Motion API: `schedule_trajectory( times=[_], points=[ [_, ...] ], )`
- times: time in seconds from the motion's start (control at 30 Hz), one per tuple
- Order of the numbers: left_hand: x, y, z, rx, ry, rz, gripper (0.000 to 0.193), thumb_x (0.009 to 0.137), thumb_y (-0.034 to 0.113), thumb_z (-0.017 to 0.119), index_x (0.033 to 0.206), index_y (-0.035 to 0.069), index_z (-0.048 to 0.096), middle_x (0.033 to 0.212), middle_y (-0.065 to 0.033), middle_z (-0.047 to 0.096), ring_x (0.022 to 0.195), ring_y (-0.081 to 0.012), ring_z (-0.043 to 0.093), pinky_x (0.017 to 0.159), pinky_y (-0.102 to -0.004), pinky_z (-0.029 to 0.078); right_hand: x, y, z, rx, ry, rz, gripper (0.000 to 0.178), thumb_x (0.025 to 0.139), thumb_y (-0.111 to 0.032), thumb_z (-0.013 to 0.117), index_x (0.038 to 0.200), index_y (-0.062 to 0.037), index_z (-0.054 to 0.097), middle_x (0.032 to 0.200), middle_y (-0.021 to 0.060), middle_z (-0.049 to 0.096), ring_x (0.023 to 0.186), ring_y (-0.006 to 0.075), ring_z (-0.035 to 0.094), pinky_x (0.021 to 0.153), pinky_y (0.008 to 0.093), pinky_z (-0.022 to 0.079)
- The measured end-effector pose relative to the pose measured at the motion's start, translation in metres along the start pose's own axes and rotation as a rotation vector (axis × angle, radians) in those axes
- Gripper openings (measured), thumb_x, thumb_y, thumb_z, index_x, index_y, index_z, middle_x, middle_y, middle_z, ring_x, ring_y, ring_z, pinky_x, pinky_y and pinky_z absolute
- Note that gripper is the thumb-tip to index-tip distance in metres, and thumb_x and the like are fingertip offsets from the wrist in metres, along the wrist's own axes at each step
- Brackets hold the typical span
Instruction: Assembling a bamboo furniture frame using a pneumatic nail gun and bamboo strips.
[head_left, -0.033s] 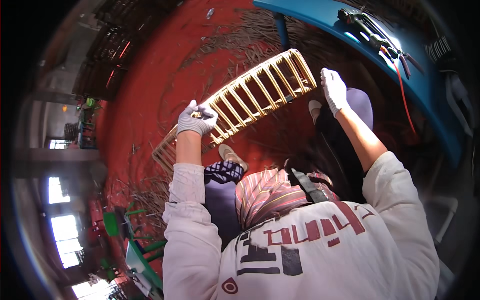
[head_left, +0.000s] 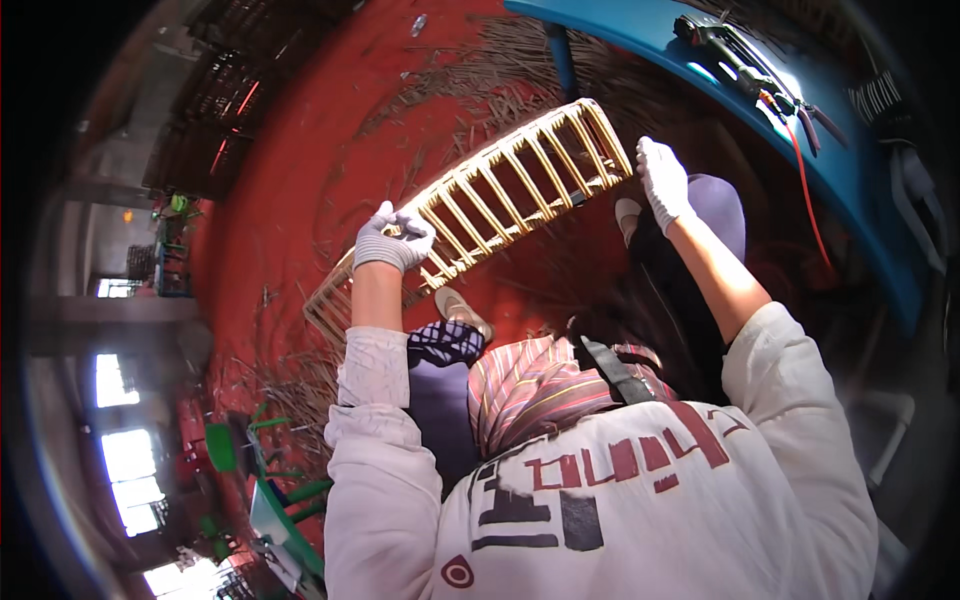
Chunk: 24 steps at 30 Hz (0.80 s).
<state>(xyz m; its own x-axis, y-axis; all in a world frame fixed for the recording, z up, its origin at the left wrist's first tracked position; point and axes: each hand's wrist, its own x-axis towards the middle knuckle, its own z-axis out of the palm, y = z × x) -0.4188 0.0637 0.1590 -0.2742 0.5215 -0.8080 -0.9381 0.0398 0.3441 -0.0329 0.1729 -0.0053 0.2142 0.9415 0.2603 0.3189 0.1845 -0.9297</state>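
My left hand [head_left: 395, 238], in a pale glove with a striped cuff, closes on the side of a long rectangular rattan frame [head_left: 487, 205]. Pale rods cross the frame like ladder rungs. It slants from lower left to upper right in front of my knees, its lower left end in shade. Just off the far right end of the frame is my gloved right hand [head_left: 664, 182], its fingers curled together. Whatever it may hold is hidden. My striped apron [head_left: 540, 385] covers my lap.
A blue table [head_left: 640, 45] curves along the upper right, bearing a dark hand tool [head_left: 735, 60] with a red hose [head_left: 808, 200]. Loose cane scraps [head_left: 520, 60] litter the red floor [head_left: 310, 130]. Green-framed furniture [head_left: 285, 520] stands at lower left.
My right hand has shifted very slightly left, closer to the end of the rattan frame. My left hand and the frame look unchanged.
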Motion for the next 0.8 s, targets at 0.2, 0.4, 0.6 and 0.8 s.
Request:
schedule_trajectory(
  times=[0.2,0.4,0.6,0.8],
  points=[
    [-0.006,0.007,-0.001,0.042,0.044,0.016,0.007,0.087,0.011,0.054,0.083,0.013,0.048,0.063,0.0018,0.040,0.053,-0.0130,0.039,0.051,-0.0296,0.035,-0.014,-0.040,0.018,0.261,-0.223,0.526,0.039,0.098,-0.046,0.050,0.106,-0.0087,0.061,0.097,0.0060,0.062,0.083,0.0153,0.057,0.070,0.0311,0.049],
    [-0.013,-0.006,0.005,-0.002,-0.010,0.052,0.031,0.090,0.023,0.062,0.069,0.011,0.043,0.060,0.0011,0.044,0.054,-0.0127,0.043,0.053,-0.0288,0.035,-0.025,-0.031,0.013,0.770,-0.217,0.545,0.038,0.097,-0.039,0.055,0.111,-0.0048,0.061,0.107,0.0107,0.064,0.095,0.0236,0.061,0.084,0.0376,0.052],
    [0.004,0.001,-0.005,0.025,-0.033,0.070,0.020,0.089,0.017,0.060,0.077,0.006,0.047,0.064,-0.0038,0.050,0.058,-0.0154,0.052,0.052,-0.0316,0.037,-0.039,-0.024,0.017,0.769,-0.255,0.452,0.037,0.097,-0.033,0.054,0.121,-0.0050,0.058,0.115,0.0114,0.063,0.104,0.0250,0.060,0.091,0.0393,0.050],
    [0.027,0.013,-0.015,0.047,-0.176,-0.059,0.017,0.085,0.020,0.064,0.081,0.008,0.052,0.064,-0.0009,0.054,0.057,-0.0159,0.050,0.055,-0.0316,0.037,-0.046,-0.006,0.026,0.940,-0.247,0.346,0.040,0.096,-0.031,0.057,0.126,-0.0048,0.056,0.119,0.0123,0.062,0.109,0.0247,0.060,0.096,0.0390,0.048]
  ],
)
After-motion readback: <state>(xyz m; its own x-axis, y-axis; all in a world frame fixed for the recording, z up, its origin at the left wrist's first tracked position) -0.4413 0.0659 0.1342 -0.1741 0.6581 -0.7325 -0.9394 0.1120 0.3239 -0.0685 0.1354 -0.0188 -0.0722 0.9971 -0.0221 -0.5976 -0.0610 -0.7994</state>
